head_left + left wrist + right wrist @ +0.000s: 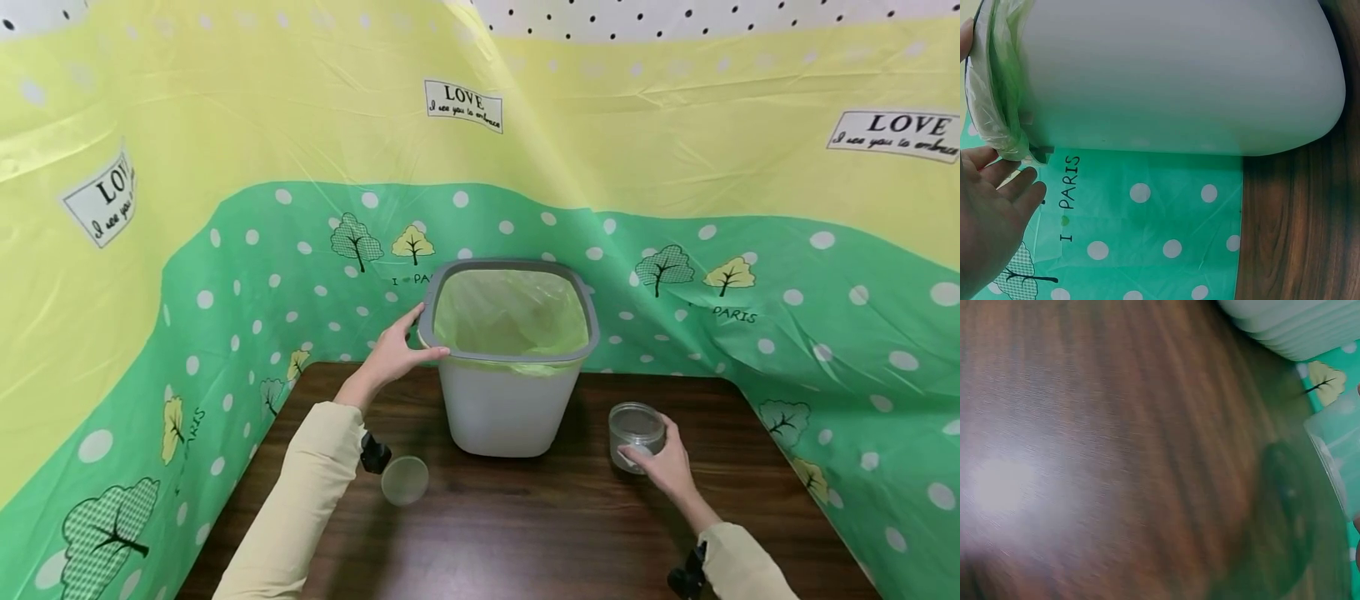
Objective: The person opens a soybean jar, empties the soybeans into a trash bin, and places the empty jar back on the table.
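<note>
A white trash bin (pixel 502 408) with a grey rim and a green plastic liner (pixel 517 312) stands upright on the table. My left hand (pixel 393 350) holds the bin's near left rim corner, thumb at the front and fingers along the side. The left wrist view shows those fingers (pixel 1013 181) against the rim and folded liner. To the right of the bin, my right hand (pixel 666 462) grips a clear round jar (pixel 630 433) between thumb and fingers. In the right wrist view only part of the jar (pixel 1338 453) shows, above its reflection.
A translucent round disc (pixel 405 480), like a lid, lies on the dark wooden table (pixel 510 533) near my left wrist. A green and yellow printed curtain (pixel 330 275) surrounds the table at the back and sides, close behind the bin.
</note>
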The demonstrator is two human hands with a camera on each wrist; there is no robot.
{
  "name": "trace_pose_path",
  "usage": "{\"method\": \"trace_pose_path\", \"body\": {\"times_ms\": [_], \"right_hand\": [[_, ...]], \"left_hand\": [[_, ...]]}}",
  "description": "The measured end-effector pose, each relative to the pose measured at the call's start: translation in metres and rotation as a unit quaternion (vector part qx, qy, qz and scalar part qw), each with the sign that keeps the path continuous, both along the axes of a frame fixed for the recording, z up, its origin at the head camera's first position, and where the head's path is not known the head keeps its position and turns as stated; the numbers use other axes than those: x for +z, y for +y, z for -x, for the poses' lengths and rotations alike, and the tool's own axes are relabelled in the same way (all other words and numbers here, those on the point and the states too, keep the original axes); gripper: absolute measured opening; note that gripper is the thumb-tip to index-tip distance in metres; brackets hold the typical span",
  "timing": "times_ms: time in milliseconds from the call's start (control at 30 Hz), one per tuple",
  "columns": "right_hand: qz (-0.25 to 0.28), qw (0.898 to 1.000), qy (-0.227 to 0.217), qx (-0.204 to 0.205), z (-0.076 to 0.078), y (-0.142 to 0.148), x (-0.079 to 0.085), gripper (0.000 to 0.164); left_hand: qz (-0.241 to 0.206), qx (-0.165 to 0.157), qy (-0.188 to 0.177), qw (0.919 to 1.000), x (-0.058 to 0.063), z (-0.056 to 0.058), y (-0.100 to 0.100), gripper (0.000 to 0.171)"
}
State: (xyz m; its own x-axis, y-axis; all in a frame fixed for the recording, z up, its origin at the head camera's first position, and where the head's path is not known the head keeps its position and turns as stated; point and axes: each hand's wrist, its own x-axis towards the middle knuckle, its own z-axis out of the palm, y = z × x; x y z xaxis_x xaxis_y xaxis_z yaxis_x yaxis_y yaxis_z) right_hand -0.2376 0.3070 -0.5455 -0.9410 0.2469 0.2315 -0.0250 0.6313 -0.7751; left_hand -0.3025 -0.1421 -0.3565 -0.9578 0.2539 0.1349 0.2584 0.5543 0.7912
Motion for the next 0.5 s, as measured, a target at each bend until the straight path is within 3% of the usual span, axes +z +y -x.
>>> {"method": "trace_pose_path", "body": {"times_ms": [233,500], "right_hand": [[0.035,0.999,-0.001,-0.023,-0.010,-0.009,-0.027,0.092],[0.067,0.997,0.017,-0.041,-0.022,-0.011,-0.038,0.089]], "left_hand": [[0.002,-0.001,0.005,1.0000,-0.002,0.001,0.000,0.097],[-0.005,0.002,0.002,1.0000,-0.002,0.001,0.000,0.095]]}}
